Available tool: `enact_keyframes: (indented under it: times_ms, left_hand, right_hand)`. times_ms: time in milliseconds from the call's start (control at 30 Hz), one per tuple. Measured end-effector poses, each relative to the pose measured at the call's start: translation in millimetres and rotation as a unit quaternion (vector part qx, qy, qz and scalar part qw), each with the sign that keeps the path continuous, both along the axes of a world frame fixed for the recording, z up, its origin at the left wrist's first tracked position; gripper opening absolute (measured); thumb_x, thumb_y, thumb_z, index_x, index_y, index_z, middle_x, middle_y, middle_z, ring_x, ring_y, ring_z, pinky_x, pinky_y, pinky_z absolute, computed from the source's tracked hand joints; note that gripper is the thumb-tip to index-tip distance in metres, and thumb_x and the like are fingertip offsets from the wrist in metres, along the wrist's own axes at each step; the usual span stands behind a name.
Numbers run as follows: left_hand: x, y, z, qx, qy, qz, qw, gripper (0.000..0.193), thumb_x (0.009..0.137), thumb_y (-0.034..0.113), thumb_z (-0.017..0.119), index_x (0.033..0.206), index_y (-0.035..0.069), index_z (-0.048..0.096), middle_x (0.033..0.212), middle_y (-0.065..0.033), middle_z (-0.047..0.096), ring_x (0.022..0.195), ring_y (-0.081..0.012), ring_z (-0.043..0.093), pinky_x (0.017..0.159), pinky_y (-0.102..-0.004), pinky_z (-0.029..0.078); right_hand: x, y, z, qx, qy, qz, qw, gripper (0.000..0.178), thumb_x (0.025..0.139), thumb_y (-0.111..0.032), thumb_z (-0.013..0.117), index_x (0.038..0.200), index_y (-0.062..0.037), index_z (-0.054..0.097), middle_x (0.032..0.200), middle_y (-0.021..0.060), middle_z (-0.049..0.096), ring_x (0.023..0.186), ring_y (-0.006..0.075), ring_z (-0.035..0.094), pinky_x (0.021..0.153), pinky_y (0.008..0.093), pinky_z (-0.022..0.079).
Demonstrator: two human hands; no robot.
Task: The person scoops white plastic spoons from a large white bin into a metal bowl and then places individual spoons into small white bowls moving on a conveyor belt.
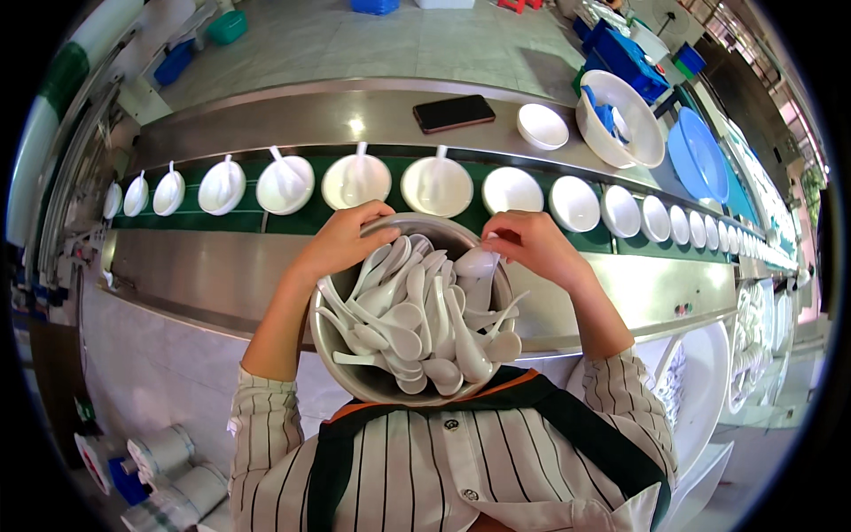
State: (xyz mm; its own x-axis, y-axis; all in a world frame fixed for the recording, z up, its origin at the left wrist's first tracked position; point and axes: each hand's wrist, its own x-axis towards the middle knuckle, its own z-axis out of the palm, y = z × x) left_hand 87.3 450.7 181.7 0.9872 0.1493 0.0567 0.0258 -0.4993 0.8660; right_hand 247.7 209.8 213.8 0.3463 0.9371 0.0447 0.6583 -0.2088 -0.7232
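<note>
A round steel basin [330, 344] full of white soup spoons [436, 310] is held against the front of my body. My left hand [347, 241] is closed on its far left rim, thumb and fingers curled over the edge. At the far right rim my right hand [530, 245] pinches a white spoon [477, 262], which lies over the other spoons. Just beyond the basin, white bowls stand in a row on a green conveyor belt [241, 222]. A bowl with a spoon in it [436, 188] is right ahead, and a bowl with no spoon [512, 191] is nearest my right hand.
A phone [453, 113] and a separate white bowl [542, 127] rest on the steel ledge behind the belt. Farther right are a cream tub [596, 133] with blue items and a blue basin [693, 160]. Wrapped rolls [166, 452] lie at lower left.
</note>
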Motion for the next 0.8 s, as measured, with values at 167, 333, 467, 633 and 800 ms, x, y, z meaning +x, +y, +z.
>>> enact_keyframes:
  times_ms: [167,333,467,633,800]
  left_hand:
    - [-11,-1,-18,0.045,-0.02,0.076,0.996,0.028,0.077,0.017,0.065,0.097,0.0,0.055,0.089,-0.008,0.059,0.085,-0.0154,0.055,0.075,-0.0271,0.043]
    - [-30,-11,0,0.271,-0.081,0.148,0.948,0.025,0.068,0.018,0.069,0.085,0.004,0.059,0.086,-0.0092,0.057,0.081,-0.0274,0.053,0.07,-0.0361,0.044]
    - [-50,-30,-32,0.299,0.112,0.056,0.946,0.025,0.072,0.028,0.064,0.074,0.004,0.059,0.081,-0.0113,0.059,0.072,-0.0278,0.055,0.061,-0.0383,0.044]
    - [-48,-18,-23,0.075,0.126,0.047,0.988,0.018,0.077,0.019,0.061,0.071,0.003,0.057,0.068,-0.0089,0.058,0.061,-0.0182,0.055,0.055,-0.0322,0.042]
    - [-26,8,3,-0.181,0.043,0.156,0.97,0.011,0.084,0.014,0.056,0.079,0.004,0.057,0.071,-0.0023,0.06,0.06,-0.0077,0.051,0.054,-0.0234,0.042]
  right_hand:
    - [-14,11,11,-0.079,0.154,0.031,0.984,0.008,0.076,-0.004,0.063,0.08,-0.0002,0.058,0.076,0.0027,0.059,0.061,0.0084,0.057,0.055,0.0207,0.045]
    - [17,46,13,0.061,0.04,-0.085,0.994,0.007,0.079,-0.006,0.061,0.084,-0.0013,0.06,0.075,0.0024,0.06,0.056,0.0065,0.051,0.05,0.0209,0.043]
    - [74,88,-27,0.127,-0.08,-0.143,0.978,0.012,0.077,-0.008,0.063,0.084,0.0008,0.059,0.066,0.0066,0.06,0.054,0.0115,0.055,0.048,0.0243,0.044]
    - [97,107,-80,0.047,-0.03,-0.14,0.989,0.031,0.072,-0.005,0.064,0.102,-0.0038,0.057,0.07,0.0119,0.063,0.054,0.0206,0.061,0.052,0.031,0.048]
    - [113,101,-62,0.115,-0.134,-0.183,0.967,0.031,0.072,-0.009,0.063,0.103,-0.0067,0.057,0.071,0.0144,0.064,0.061,0.0291,0.062,0.058,0.0352,0.05]
